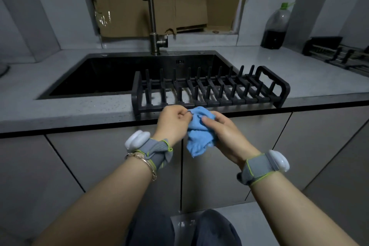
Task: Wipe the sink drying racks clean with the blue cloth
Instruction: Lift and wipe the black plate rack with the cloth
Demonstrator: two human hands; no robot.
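The blue cloth (199,132) is held up by both hands, right by the front bar of the black rack (209,90). Whether it touches the bar cannot be told. Its top edge is pinched by the curled fingers of the left hand (173,124). It is gripped by the right hand (225,134), thumb pressed on the front, the other fingers hidden behind. The cloth is bunched, so it is probably being made into a pad for wiping. The rack is laid over the sink (89,78) so drips can fall in. A second rack (339,54) is seen far right.
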